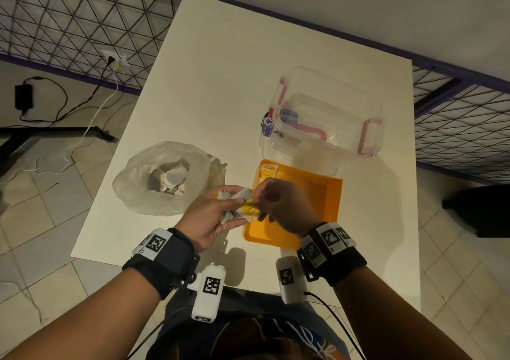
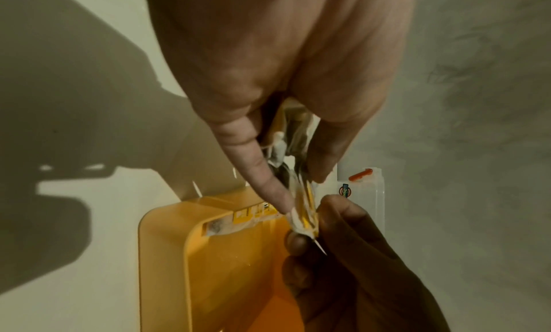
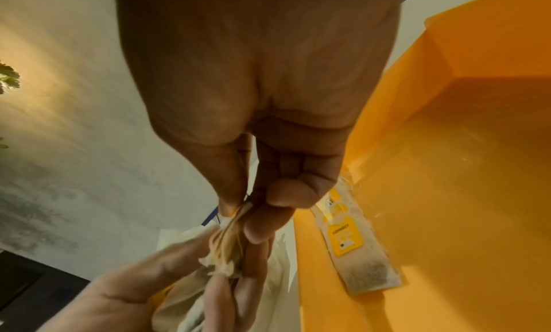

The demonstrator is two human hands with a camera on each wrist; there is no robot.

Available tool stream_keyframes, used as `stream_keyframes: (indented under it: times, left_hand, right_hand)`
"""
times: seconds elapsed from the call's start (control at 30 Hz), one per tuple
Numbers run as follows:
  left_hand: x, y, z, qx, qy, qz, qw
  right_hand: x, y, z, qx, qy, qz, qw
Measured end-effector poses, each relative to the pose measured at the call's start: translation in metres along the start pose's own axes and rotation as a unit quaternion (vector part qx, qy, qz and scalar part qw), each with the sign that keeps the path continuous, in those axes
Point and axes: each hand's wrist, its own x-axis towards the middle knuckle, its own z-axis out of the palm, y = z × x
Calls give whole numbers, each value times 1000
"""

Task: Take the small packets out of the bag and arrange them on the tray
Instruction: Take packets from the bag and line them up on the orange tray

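Note:
A clear plastic bag lies open on the white table, with several white packets inside. My left hand grips a bunch of small tea packets with yellow tags, just left of the orange tray. My right hand pinches the edge of one packet from that bunch, above the tray's near left corner. The same pinch shows between thumb and forefinger of my right hand. Two packets lie in the tray's far left corner; one packet shows its yellow tag.
A clear lidded storage box with pink clips stands behind the tray. The table's near edge runs just under my wrists. Tiled floor, cables and a wire grid panel lie to the left.

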Motion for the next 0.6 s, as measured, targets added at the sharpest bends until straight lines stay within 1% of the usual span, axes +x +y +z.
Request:
stream_keyframes:
  times: [0.1,0.23,0.33,0.5,0.6]
  left_hand:
    - [0,-1,1,-11,-2,9,1000]
    - [1,-1,1,-72,6,20,997]
    - [2,-1,2,-86,5,30,996]
    - [1,-2,4,-95,-11,41,995]
    - [2,-5,3,-99,-19,41,994]
  right_hand:
    - [-3,-1,0,21,0,-4,1000]
    - [-8,-4,0,32,14,33,999]
    - [-10,-7,0,40,27,41,998]
    - [-11,-15,-2,127,69,41,989]
    - [-9,-19,-6,98,85,17,991]
